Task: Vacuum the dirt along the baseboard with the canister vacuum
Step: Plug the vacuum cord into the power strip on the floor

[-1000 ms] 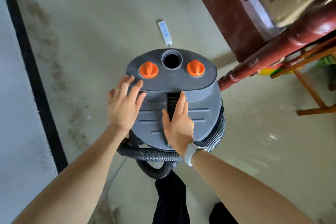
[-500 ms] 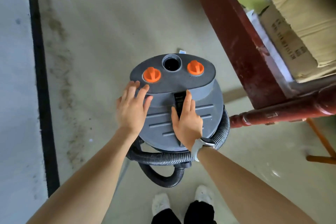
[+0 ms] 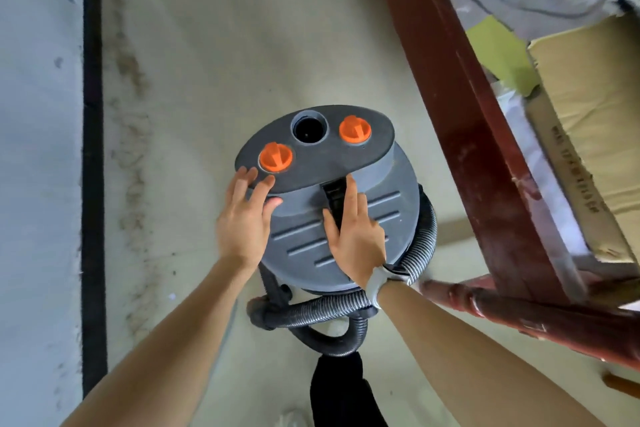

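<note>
A grey canister vacuum (image 3: 391, 184) with two orange knobs and a round port on its lid stands on the floor in the middle of the head view. Its ribbed black hose (image 3: 420, 253) coils around the right side and the near side. My left hand (image 3: 244, 218) lies flat on the lid's left edge, fingers spread. My right hand (image 3: 353, 239) lies flat on the lid by the black centre handle, fingers together. Neither hand grips anything. Brown dirt (image 3: 130, 163) runs in a strip on the floor beside the black baseboard (image 3: 92, 149) at the left.
A pale wall (image 3: 38, 149) stands left of the baseboard. A dark red wooden furniture frame (image 3: 464, 121) crosses close on the right, with cardboard boxes (image 3: 595, 107) on it. My dark trouser leg (image 3: 339, 392) shows below the vacuum.
The vacuum has shifted forward along the floor and turned slightly under both hands. The white strip on the floor beyond it is out of sight, and the red frame now sits closer on the right.
</note>
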{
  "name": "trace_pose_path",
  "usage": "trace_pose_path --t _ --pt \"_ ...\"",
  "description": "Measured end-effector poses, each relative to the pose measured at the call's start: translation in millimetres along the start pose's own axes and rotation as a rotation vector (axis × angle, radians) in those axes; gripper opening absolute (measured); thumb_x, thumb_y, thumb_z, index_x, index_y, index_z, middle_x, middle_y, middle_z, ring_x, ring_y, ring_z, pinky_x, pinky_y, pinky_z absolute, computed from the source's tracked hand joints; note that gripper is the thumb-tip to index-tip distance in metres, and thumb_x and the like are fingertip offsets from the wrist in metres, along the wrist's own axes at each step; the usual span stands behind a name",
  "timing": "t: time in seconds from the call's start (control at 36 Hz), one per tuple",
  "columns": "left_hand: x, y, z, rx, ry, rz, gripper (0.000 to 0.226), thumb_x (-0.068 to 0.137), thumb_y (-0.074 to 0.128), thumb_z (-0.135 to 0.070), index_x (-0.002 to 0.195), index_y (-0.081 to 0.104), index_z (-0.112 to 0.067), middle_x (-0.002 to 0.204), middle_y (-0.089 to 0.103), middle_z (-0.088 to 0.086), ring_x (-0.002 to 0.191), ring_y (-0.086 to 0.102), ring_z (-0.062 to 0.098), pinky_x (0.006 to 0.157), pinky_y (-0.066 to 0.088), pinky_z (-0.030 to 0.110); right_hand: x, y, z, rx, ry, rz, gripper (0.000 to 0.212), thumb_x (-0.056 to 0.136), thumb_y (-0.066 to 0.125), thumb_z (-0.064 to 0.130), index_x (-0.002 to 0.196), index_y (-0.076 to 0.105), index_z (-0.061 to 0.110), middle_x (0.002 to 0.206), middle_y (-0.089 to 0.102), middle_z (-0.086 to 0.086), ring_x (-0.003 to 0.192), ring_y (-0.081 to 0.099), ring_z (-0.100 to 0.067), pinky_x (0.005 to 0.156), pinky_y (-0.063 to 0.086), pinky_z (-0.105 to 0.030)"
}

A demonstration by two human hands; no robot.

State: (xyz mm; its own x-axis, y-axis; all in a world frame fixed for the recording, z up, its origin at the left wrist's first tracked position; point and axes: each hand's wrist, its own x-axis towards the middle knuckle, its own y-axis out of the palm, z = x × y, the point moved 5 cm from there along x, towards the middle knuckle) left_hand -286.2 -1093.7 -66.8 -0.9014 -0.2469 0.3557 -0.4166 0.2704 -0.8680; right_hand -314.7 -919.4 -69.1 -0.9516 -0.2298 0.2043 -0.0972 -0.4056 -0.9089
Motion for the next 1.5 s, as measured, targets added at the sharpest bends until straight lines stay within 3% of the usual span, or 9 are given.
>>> trace_pose_path --t 0.39,0.61,0.78,0.92,1.0,1.06,1.14,1.25,1.5 --pt "60.6 15.4 47.1 -0.182 -0.086 0.163 0.029 0.087 0.069 -0.01 0.115 0.066 -0.006 0.135 0.056 0.017 0.134 0.042 0.035 0.076 0.056 0.049 52.0 23.1 39.1 0.021 0.123 0.06 0.057 0.094 0.043 0.04 0.136 0.039 0.003 0.087 0.06 -0.007 0.04 0.049 -0.021 0.031 0.041 -0.026" --pt "70.5 16.9 55.5 -0.265 -0.113 0.165 0.032 0.091 0.061 -0.024 0.118 0.062 -0.008 0.137 0.055 0.015 0.135 0.042 0.04 0.083 0.054 0.051 58.2 26.5 49.8 0.07 0.224 0.066 0.058 0.093 0.044 0.039 0.138 0.041 0.003 0.09 0.059 -0.01 0.042 0.054 -0.024 0.033 0.041 -0.026" --pt "60.5 15.1 50.9 -0.358 -0.2 0.215 0.036 0.091 0.063 -0.016 0.126 0.06 -0.007 0.145 0.047 0.014 0.14 0.034 0.038 0.092 0.052 0.054 44.5 16.9 48.3 0.285 0.327 0.222 0.064 0.098 0.053 0.029 0.152 0.023 0.011 0.128 0.051 -0.016 0.092 0.063 -0.039 0.071 0.055 -0.045" --pt "51.1 6.9 45.1 -0.327 -0.195 0.278 0.05 0.093 0.047 -0.036 0.132 0.055 -0.006 0.146 0.042 0.021 0.138 0.034 0.043 0.104 0.042 0.055 33.6 5.3 42.5 0.357 0.373 0.29 0.062 0.099 0.05 0.027 0.153 0.021 0.017 0.128 0.048 -0.006 0.104 0.058 -0.028 0.077 0.047 -0.029" --pt "31.5 -4.7 33.6 -0.295 -0.158 0.246 0.047 0.092 0.049 -0.032 0.133 0.048 -0.01 0.143 0.043 0.026 0.132 0.042 0.044 0.101 0.044 0.055 22.4 -6.4 30.4 0.432 0.458 0.266 0.055 0.1 0.048 0.021 0.15 0.028 0.015 0.133 0.046 -0.005 0.122 0.048 -0.021 0.098 0.041 -0.029" --pt "10.0 -7.9 19.7 -0.288 -0.143 0.28 0.048 0.092 0.049 -0.033 0.135 0.042 -0.013 0.143 0.041 0.026 0.131 0.043 0.043 0.1 0.044 0.054 9.5 -15.5 16.4 0.435 0.54 0.229 0.051 0.099 0.046 0.017 0.148 0.032 0.013 0.131 0.047 -0.007 0.122 0.049 -0.02 0.1 0.041 -0.031" --pt "-22.4 -7.7 -5.7 -0.228 -0.093 0.378 0.049 0.092 0.046 -0.036 0.136 0.042 -0.014 0.146 0.04 0.023 0.133 0.04 0.042 0.1 0.044 0.054 -16.0 -25.6 -8.4 0.382 0.594 0.2 0.045 0.098 0.046 0.013 0.142 0.04 0.006 0.127 0.05 -0.012 0.118 0.051 -0.025 0.096 0.037 -0.024" --pt "-31.9 -0.4 -39.6 -0.159 -0.015 0.396 0.051 0.091 0.049 -0.037 0.137 0.042 -0.015 0.148 0.036 0.019 0.136 0.036 0.039 0.102 0.041 0.056 -38.6 -25.3 -51.3 0.338 0.687 0.256 0.046 0.098 0.048 0.011 0.143 0.04 0.007 0.133 0.049 -0.014 0.123 0.05 -0.03 0.103 0.04 -0.038" --pt "5.3 38.0 -99.6 0.059 0.207 0.353 0.052 0.087 0.057 -0.03 0.137 0.045 -0.019 0.151 0.039 0.014 0.142 0.028 0.034 0.108 0.022 0.067 8.7 -3.2 -123.9 0.303 0.636 0.379 0.05 0.098 0.048 0.013 0.146 0.036 0.007 0.138 0.045 -0.018 0.131 0.04 -0.034 0.112 0.03 -0.043"
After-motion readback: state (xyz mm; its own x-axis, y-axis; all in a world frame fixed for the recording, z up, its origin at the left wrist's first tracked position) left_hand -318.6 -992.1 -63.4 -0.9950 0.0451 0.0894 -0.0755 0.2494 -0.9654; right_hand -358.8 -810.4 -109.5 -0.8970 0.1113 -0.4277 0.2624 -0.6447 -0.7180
